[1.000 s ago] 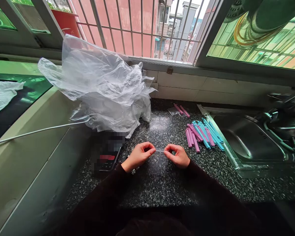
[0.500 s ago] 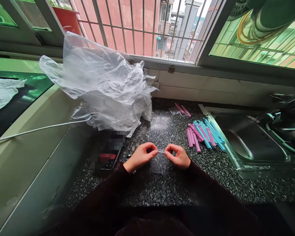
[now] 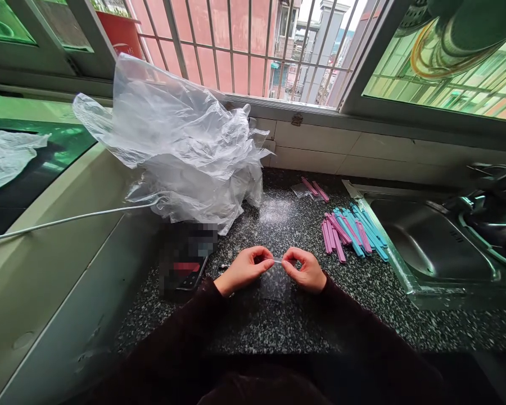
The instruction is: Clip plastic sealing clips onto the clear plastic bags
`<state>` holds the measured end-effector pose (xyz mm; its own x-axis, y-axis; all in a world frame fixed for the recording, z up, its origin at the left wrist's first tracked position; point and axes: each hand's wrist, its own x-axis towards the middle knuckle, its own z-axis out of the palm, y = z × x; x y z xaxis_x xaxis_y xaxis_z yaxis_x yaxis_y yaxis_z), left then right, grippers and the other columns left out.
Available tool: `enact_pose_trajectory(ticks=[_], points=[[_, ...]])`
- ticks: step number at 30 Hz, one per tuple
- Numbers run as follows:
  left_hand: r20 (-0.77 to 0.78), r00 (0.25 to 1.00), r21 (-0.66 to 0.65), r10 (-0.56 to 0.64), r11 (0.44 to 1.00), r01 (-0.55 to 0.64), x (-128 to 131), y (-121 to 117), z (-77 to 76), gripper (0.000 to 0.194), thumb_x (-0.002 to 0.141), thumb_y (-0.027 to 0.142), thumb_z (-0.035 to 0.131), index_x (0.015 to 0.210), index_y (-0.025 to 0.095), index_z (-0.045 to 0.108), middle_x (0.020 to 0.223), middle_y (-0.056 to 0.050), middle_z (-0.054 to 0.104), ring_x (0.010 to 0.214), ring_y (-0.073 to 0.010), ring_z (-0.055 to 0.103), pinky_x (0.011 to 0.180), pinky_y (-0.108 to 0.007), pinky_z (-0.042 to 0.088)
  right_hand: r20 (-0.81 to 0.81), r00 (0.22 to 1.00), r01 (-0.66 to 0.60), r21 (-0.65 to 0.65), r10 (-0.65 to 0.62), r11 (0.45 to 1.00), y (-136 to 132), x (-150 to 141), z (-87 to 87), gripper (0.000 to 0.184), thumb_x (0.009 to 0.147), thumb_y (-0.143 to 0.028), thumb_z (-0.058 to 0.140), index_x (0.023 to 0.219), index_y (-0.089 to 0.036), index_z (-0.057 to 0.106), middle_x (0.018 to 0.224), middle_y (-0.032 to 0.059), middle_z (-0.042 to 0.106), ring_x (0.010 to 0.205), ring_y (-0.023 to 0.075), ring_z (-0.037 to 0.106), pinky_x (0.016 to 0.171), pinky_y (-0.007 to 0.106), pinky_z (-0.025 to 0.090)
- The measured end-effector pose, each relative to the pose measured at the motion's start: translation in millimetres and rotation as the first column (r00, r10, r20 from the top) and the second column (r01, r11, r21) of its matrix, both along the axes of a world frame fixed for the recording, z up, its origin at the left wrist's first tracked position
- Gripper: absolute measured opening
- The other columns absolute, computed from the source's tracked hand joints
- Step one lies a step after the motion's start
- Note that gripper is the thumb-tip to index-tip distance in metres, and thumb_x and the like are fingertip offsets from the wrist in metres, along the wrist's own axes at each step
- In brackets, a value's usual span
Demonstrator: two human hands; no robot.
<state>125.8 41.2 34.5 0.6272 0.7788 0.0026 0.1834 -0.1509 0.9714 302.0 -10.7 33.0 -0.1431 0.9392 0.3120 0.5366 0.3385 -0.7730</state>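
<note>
Between my hands hangs a small clear plastic bag (image 3: 276, 286), its top edge stretched taut. My left hand (image 3: 248, 270) pinches one end of that edge between thumb and forefinger. At the other end, my right hand (image 3: 305, 271) holds it in a matching pinch. The bag is see-through, and I cannot make out anything inside it. To the right of my right hand lies a loose pile of pink sticks (image 3: 334, 233) and blue sticks (image 3: 373, 236). Farther back, two more pink sticks (image 3: 314, 188) rest on or in another clear bag (image 3: 301, 191).
A large heap of crumpled clear plastic (image 3: 185, 152) fills the back left of the speckled counter (image 3: 274, 332). A phone (image 3: 189, 279) lies left of my hands. The metal sink (image 3: 409, 242) is on the right. A white cable (image 3: 76, 218) crosses the left side.
Both hands keep their pinch on the bag's top edge and have barely moved. The whole view has shifted very slightly.
</note>
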Motion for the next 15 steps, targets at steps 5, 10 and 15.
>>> enact_pose_trajectory(ticks=[5,10,15], points=[[0.012,1.0,0.028,0.018,0.999,-0.019,0.5,0.5,-0.5,0.016,0.074,0.029,0.054,0.068,0.014,0.057,0.065,-0.001,0.057,0.064,-0.0122,0.049,0.06,-0.023,0.04,-0.017,1.0,-0.023,-0.026,0.022,0.999,-0.1,0.4,-1.7,0.014,0.077,-0.026,0.052,0.067,-0.018,0.055,0.061,0.0005,0.054,0.056,0.011,0.047,0.053,0.023,0.039],[0.009,1.0,0.052,0.003,0.999,-0.003,1.8,-0.9,-1.8,0.015,0.074,0.027,0.054,0.067,0.014,0.057,0.064,0.0,0.057,0.064,-0.012,0.049,0.06,-0.023,0.04,0.024,1.0,-0.016,-0.013,0.016,1.0,-0.2,-1.4,-2.9,0.015,0.077,-0.025,0.052,0.064,-0.018,0.053,0.059,0.0002,0.052,0.056,0.0114,0.046,0.054,0.024,0.039],[0.021,1.0,0.027,-0.001,1.0,0.001,2.1,-1.5,-2.4,0.012,0.071,0.026,0.056,0.067,0.014,0.057,0.064,0.0,0.056,0.063,-0.0113,0.047,0.06,-0.023,0.039,0.035,0.999,-0.021,0.008,0.021,1.0,0.2,-2.3,-3.7,0.015,0.077,-0.025,0.051,0.064,-0.018,0.054,0.059,0.0005,0.053,0.056,0.0112,0.046,0.053,0.024,0.039]])
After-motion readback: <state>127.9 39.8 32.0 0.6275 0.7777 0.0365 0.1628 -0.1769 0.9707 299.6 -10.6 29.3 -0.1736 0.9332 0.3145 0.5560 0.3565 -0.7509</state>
